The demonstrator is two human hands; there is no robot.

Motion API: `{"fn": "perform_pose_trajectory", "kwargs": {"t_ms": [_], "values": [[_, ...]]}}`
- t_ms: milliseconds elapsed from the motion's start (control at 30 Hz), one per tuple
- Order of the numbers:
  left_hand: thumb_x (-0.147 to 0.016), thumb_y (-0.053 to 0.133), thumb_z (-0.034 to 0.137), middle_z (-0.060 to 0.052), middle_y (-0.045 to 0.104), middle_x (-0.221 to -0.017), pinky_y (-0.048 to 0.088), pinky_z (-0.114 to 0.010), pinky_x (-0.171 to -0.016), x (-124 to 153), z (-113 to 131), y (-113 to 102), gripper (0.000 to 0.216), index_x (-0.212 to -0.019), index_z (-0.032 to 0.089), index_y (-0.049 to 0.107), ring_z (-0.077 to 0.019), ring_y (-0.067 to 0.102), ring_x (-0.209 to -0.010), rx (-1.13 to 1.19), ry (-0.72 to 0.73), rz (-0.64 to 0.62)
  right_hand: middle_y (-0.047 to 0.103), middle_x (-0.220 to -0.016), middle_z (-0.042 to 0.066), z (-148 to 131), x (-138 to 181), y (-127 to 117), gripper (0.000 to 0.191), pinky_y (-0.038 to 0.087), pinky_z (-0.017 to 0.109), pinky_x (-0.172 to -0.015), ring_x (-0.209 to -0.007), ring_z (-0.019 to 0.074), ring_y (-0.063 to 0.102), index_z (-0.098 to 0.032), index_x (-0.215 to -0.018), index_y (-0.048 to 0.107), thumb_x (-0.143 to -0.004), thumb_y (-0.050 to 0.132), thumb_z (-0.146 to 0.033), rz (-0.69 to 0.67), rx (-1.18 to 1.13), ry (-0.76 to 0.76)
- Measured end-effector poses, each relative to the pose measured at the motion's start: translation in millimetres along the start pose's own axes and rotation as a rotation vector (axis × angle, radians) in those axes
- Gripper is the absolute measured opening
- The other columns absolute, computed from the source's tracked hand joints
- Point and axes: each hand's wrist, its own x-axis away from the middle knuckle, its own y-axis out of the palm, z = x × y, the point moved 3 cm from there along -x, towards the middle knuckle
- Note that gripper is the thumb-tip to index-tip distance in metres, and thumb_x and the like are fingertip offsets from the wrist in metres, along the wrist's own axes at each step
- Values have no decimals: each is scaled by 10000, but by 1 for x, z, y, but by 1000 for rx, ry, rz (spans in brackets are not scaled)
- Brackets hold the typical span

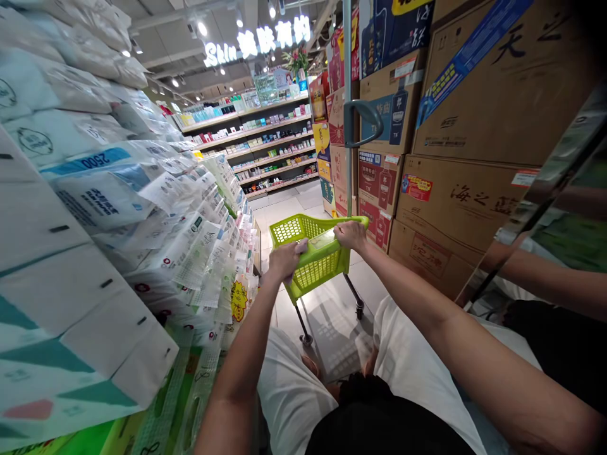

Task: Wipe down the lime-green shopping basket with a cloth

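Observation:
A lime-green shopping cart (313, 277) with a meshed plastic basket stands right in front of me on dark legs with casters. My left hand (283, 260) is closed on the left end of its handle bar (318, 245). Something small and pale shows by that hand's fingers, too small to name. Further right along the same bar, my right hand (351, 234) is closed around it. Both arms reach forward, and the palms are hidden.
Plastic-wrapped tissue packs (107, 199) are piled close on my left. Cardboard cartons (467, 205) stack up on the right, beside a glass door with a grey handle (367, 123). A tiled aisle (296, 197) leads to shelves (265, 142) of small goods.

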Motion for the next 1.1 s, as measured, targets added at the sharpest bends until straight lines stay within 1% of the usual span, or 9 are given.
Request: {"fn": "perform_pose_trajectory", "kwargs": {"t_ms": [133, 267, 433, 567, 667, 767, 900, 1000, 1100], "values": [[-999, 429, 210, -135, 643, -1400, 432, -479, -1135, 43, 17, 32, 413, -1345, 241, 652, -300, 544, -1367, 48, 125, 350, 744, -804, 98, 2, 0, -2, 517, 265, 292, -589, -637, 170, 554, -140, -838, 785, -971, 334, -355, 4, -7, 0], [-1038, 349, 227, -134, 641, -1410, 324, -529, -1224, 63, 19, 62, 438, -1346, 251, 659, -294, 479, -1444, 151, 160, 402, 747, -808, 98, 1, -1, -1, 515, 266, 287, -589, -655, 170, 562, -141, -824, 784, -969, 341, -361, 2, -3, -4], [-959, 462, 177, -156, 644, -1334, 392, -508, -1138, 38, -15, 31, 421, -1329, 222, 657, -322, 537, -1317, 189, -120, 495, 754, -824, 102, -2, -3, 4, 503, 255, 287, -581, -656, 173, 569, -141, -852, 785, -950, 371, -410, 2, 36, -25], [-852, 510, 124, -125, 646, -1185, 449, -443, -1061, 25, -50, 16, 471, -1290, 218, 653, -302, 567, -1189, 417, -366, 567, 750, -825, 114, 0, -6, 9, 504, 263, 294, -582, -672, 190, 582, -138, -855, 781, -931, 388, -445, 5, 59, -54], [-813, 509, 99, -134, 613, -1170, 458, -446, -1034, 41, -51, 29, 483, -1268, 178, 651, -299, 557, -1157, 510, -396, 671, 738, -801, 110, 4, -7, 9, 507, 265, 295, -576, -655, 188, 570, -137, -841, 771, -932, 375, -440, -6, 35, -65], [-764, 545, 74, -158, 567, -1228, 430, -479, -1057, 70, -31, 44, 511, -1252, 164, 666, -319, 506, -1201, 417, -272, 812, 736, -806, 101, 12, -7, 5, 492, 258, 296, -576, -659, 185, 561, -149, -834, 764, -935, 366, -419, -11, 5, -66], [-807, 630, 181, -148, 574, -1224, 427, -486, -1075, 79, -23, 47, 406, -1204, 189, 716, -318, 518, -1203, 415, -69, 736, 742, -827, 98, 22, -6, -1, 467, 242, 305, -584, -669, 189, 552, -165, -835, 764, -936, 367, -389, -24, 16, -75], [-871, 624, 312, -108, 635, -1098, 502, -437, -980, 56, -46, 42, 287, -1099, 184, 742, -277, 612, -1068, 684, -207, 594, 742, -835, 97, 25, -4, -3, 447, 232, 310, -585, -676, 192, 550, -166, -834, 761, -932, 374, -368, -32, 35, -95], [-889, 609, 393, -76, 699, -1013, 531, -400, -937, 38, -60, 46, 322, -1084, 171, 737, -256, 670, -1003, 987, -325, 563, 740, -833, 93, 23, -3, -3, 445, 231, 308, -587, -678, 193, 547, -170, -826, 754, -938, 368, -361, -32, 27, -104]]}}
